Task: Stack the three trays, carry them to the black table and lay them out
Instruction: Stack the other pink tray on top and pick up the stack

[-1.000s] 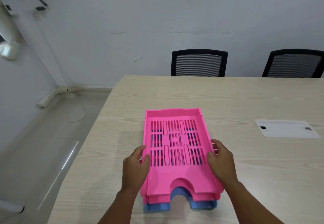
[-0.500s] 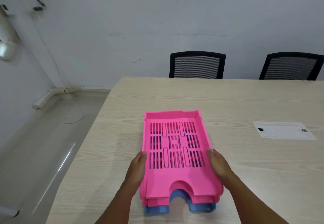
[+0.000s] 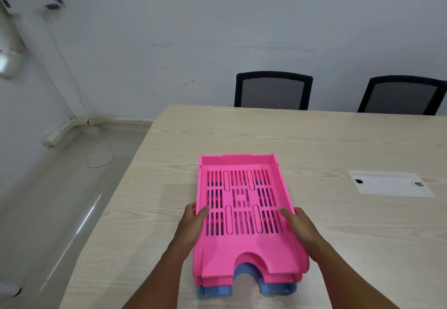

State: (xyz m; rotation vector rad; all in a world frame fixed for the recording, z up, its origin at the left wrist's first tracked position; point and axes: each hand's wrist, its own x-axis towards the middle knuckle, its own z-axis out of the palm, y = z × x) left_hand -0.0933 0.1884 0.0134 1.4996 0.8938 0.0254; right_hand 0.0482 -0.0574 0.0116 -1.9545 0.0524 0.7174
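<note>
Three slotted plastic trays lie nested in one stack on the light wooden table [image 3: 338, 139]. The top pink tray [image 3: 242, 243] covers a second pink tray [image 3: 278, 280], of which only the front lip shows. A blue tray [image 3: 215, 293] is at the bottom, peeking out at the front. My left hand [image 3: 193, 224] grips the stack's left side wall with the thumb over the rim. My right hand [image 3: 300, 226] grips the right side wall the same way. The stack sits near the table's front left.
A white cable cover plate [image 3: 389, 184] is set into the tabletop at the right. Two black mesh chairs [image 3: 273, 90] [image 3: 401, 95] stand behind the table against the wall. The table's left edge drops to a tiled floor with a loose cable [image 3: 101, 156].
Both hands slid lower along the stack's sides and closed on its walls. The view has shifted slightly, and the stack stays on the table.
</note>
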